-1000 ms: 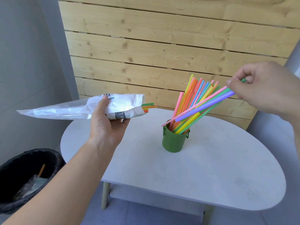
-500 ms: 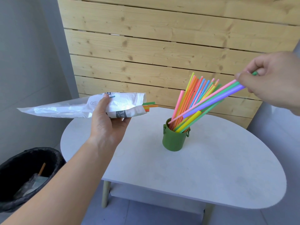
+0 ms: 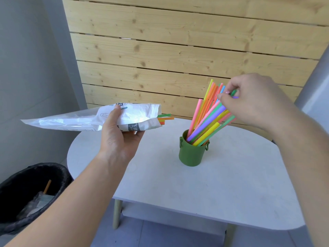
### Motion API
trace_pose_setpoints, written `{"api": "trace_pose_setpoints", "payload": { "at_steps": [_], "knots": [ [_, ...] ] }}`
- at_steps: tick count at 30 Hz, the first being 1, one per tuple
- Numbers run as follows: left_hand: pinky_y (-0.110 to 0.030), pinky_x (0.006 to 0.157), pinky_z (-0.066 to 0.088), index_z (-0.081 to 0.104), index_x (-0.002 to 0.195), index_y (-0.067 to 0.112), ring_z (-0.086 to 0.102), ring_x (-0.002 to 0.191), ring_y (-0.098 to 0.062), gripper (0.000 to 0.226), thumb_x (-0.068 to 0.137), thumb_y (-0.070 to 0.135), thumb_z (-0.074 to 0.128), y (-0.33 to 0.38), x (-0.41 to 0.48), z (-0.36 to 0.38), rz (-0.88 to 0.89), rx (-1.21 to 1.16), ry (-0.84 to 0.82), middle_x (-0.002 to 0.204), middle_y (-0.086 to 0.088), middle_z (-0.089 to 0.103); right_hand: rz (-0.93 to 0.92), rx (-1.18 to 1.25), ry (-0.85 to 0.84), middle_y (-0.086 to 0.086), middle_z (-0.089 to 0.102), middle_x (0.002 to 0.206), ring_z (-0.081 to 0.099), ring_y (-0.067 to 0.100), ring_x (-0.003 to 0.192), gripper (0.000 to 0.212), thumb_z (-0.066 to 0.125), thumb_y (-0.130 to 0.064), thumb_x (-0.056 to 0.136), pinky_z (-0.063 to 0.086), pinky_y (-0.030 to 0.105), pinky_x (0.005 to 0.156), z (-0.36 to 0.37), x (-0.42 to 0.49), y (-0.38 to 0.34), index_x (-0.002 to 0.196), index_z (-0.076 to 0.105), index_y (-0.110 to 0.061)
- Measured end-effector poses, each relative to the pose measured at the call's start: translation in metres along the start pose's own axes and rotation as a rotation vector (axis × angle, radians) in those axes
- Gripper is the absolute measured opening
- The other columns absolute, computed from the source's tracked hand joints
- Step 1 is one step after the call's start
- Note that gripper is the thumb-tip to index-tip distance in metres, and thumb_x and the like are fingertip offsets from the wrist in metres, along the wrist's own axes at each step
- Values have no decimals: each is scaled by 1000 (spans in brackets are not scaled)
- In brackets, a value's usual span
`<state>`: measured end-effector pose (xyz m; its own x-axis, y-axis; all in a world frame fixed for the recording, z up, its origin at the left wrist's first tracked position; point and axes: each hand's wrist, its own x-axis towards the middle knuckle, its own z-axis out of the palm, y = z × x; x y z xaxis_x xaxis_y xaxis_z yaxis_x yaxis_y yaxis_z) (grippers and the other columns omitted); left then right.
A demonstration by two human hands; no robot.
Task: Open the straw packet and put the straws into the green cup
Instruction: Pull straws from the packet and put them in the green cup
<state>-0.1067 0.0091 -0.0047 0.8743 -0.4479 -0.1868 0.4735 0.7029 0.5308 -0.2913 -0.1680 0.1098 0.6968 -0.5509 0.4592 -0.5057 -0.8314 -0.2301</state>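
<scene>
Right of centre, the small green cup [image 3: 191, 155] stands on the pale oval worktop [image 3: 231, 184] holding slanted coloured plastic straws [image 3: 207, 123], their tops pinched between fingers of the right hand [image 3: 252, 102], while the left hand [image 3: 121, 139] at centre left curls its fingers round the crinkled white straw packet [image 3: 137, 115].

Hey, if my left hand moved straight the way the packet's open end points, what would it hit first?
Probably the straws leaning in the green cup, the pink one first. The left hand and packet aim rightward at them. Depth is unclear, so it might pass behind.
</scene>
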Motion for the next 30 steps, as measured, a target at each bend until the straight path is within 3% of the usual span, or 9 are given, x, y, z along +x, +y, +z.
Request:
{"api": "trace_pose_setpoints", "payload": {
  "at_steps": [4,9,15,18,22,26,30],
  "knots": [
    [-48,98,60,70,111,13,76,111,-27,20,97,26,72,-1,0,0,-5,5,1,113,-10,78,-53,-59,24,-8,49,60,51,30,72,15,60,-34,93,30,34,63,17,-1,-6,84,63,-22],
    [-47,95,61,69,114,12,75,113,-28,22,97,26,71,-2,1,0,-11,-2,-4,123,-12,76,-161,-120,65,-10,45,58,47,30,70,18,53,-37,97,33,41,87,30,0,-8,86,54,-23],
    [-49,98,59,68,114,13,73,117,-30,21,97,25,71,-1,2,-1,-6,-3,-17,129,-12,74,-196,-111,68,-10,48,58,45,30,71,25,62,-44,92,31,40,85,35,0,-4,88,48,-24],
    [-43,90,62,67,111,13,72,119,-32,19,98,25,71,-2,1,-2,-3,-1,-27,123,-12,75,-212,-119,94,-6,54,64,44,29,71,29,65,-47,89,32,40,86,40,-1,-2,94,50,-22],
    [-48,98,59,68,110,13,73,118,-32,18,98,25,71,-1,1,-2,1,-11,-23,126,-13,75,-249,-143,132,0,65,70,59,31,74,35,67,-49,87,36,42,88,48,-4,0,102,51,-21],
    [-51,101,58,68,111,13,73,117,-29,19,97,26,71,-1,2,-2,0,-12,-32,114,-11,77,-255,-133,160,0,71,76,68,30,80,51,71,-49,84,40,42,87,55,-6,6,121,52,-20],
    [-52,103,56,67,113,13,72,119,-33,20,98,25,70,-1,1,-1,2,-11,-42,134,-14,71,-265,-153,212,-1,71,76,69,30,81,61,73,-52,82,40,43,89,61,-7,11,128,51,-18]
  ]
}}
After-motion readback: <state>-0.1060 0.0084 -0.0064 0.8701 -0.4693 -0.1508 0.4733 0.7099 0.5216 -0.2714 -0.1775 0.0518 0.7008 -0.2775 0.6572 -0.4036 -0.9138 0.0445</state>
